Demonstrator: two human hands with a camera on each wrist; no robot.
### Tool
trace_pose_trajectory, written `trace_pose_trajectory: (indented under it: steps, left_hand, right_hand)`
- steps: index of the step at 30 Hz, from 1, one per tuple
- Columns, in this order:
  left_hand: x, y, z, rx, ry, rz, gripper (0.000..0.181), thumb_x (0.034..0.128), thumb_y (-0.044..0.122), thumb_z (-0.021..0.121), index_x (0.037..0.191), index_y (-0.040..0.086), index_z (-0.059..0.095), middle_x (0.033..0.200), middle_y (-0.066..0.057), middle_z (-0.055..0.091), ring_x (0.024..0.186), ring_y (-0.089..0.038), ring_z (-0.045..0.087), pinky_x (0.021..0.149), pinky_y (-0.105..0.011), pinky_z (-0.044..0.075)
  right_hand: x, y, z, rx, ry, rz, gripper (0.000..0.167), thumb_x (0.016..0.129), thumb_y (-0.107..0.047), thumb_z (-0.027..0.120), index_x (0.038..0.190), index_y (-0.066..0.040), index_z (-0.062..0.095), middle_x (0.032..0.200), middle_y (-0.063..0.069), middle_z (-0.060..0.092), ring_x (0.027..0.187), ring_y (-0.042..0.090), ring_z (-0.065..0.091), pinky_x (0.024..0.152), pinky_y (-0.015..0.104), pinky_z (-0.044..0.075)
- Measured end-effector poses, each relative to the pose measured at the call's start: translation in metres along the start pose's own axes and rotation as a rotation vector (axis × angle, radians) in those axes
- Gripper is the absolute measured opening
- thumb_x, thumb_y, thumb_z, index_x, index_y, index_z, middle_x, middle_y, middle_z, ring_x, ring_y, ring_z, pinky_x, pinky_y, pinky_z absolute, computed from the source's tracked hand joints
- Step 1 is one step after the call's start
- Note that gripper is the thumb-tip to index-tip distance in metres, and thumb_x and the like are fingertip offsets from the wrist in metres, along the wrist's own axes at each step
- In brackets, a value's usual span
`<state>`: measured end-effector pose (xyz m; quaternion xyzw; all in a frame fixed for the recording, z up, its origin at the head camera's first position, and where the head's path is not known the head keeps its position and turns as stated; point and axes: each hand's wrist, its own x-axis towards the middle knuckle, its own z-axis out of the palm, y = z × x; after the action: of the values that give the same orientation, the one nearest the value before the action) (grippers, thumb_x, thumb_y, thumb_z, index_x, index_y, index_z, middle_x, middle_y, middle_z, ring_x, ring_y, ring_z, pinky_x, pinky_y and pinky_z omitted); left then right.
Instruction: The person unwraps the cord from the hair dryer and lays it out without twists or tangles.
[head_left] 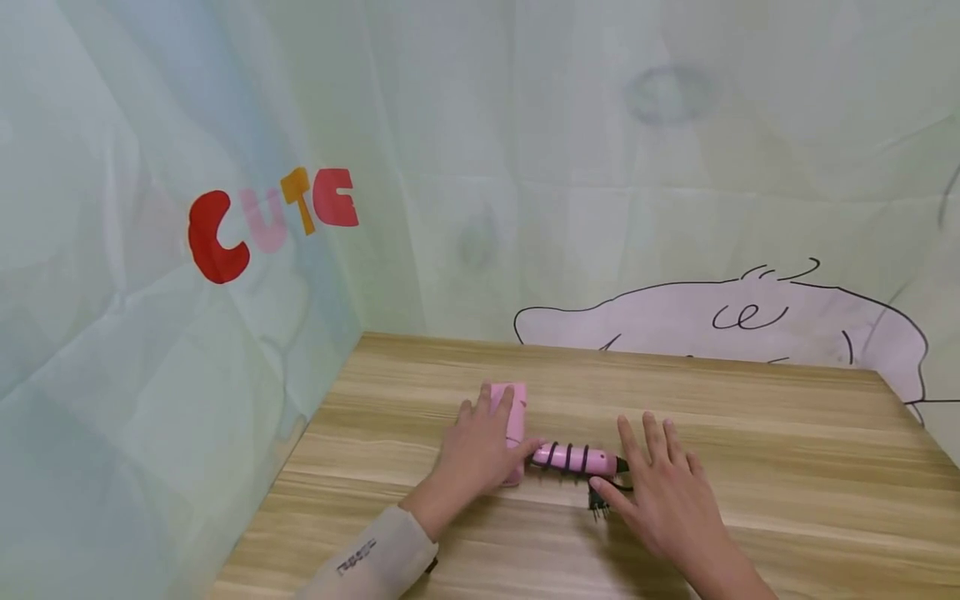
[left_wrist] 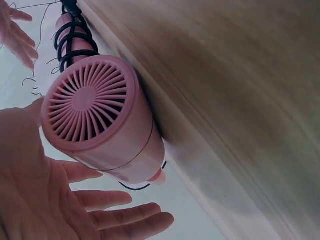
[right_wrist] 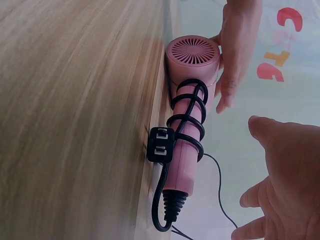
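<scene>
A pink hair dryer point(head_left: 576, 459) lies on its side on the wooden table, its handle pointing right. Black cord point(right_wrist: 187, 119) winds around the handle, and a two-pin plug point(right_wrist: 161, 145) sits beside it. In the left wrist view the slotted round air intake point(left_wrist: 85, 99) faces the camera. My left hand point(head_left: 474, 446) lies over the dryer's body with fingers extended, thumb toward the handle; whether it presses firmly is unclear. My right hand point(head_left: 667, 492) is spread near the handle's cord end, holding nothing. Its thumb appears close to the plug in the head view.
The wood-grain table point(head_left: 810, 442) extends around the dryer. Pale fabric walls stand behind and at the left, with colourful "CUTE" letters point(head_left: 219, 237) on the left one. A lilac cartoon outline point(head_left: 675, 321) shows on the back wall.
</scene>
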<state>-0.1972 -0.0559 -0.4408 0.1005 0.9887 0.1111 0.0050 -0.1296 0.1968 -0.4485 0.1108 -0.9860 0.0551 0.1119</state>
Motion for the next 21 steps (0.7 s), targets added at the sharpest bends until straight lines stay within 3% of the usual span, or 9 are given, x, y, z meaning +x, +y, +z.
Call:
trace_pose_trajectory:
  steps: [6, 9, 16, 21]
  left_hand:
    - [0.006, 0.002, 0.002, 0.033, -0.013, 0.016, 0.084, 0.0963, 0.069, 0.046, 0.162, 0.019, 0.029, 0.165, -0.021, 0.024, 0.136, -0.047, 0.045, 0.093, -0.061, 0.054]
    - [0.008, 0.005, 0.005, 0.055, -0.025, 0.021, 0.077, 0.1001, 0.059, 0.047, 0.161, 0.016, 0.029, 0.165, -0.021, 0.023, 0.137, -0.045, 0.044, 0.096, -0.059, 0.053]
    - [0.011, 0.014, 0.011, 0.191, -0.039, 0.074, 0.066, 0.1056, 0.043, 0.042, 0.159, 0.006, 0.030, 0.164, -0.023, 0.025, 0.140, -0.045, 0.041, 0.101, -0.053, 0.052]
    - [0.011, 0.017, 0.013, 0.160, -0.014, 0.063, 0.063, 0.1057, 0.035, 0.043, 0.159, 0.004, 0.030, 0.164, -0.023, 0.025, 0.140, -0.048, 0.040, 0.107, -0.055, 0.047]
  right_hand:
    - [-0.001, -0.001, 0.000, 0.005, 0.001, 0.001, 0.091, 0.095, -0.073, 0.043, 0.159, -0.009, 0.034, 0.160, 0.028, 0.032, 0.145, 0.053, 0.028, 0.104, 0.073, 0.037]
    - [-0.001, -0.001, 0.000, 0.011, -0.004, 0.005, 0.090, 0.095, -0.073, 0.043, 0.159, -0.009, 0.033, 0.160, 0.028, 0.031, 0.146, 0.052, 0.027, 0.103, 0.073, 0.037]
    - [-0.003, -0.002, 0.003, 0.027, -0.008, 0.014, 0.090, 0.096, -0.072, 0.043, 0.159, -0.009, 0.033, 0.161, 0.028, 0.030, 0.146, 0.052, 0.028, 0.103, 0.073, 0.037]
    - [-0.003, -0.002, 0.004, 0.031, -0.004, 0.017, 0.089, 0.096, -0.071, 0.045, 0.159, -0.009, 0.034, 0.160, 0.028, 0.031, 0.145, 0.052, 0.028, 0.102, 0.074, 0.038]
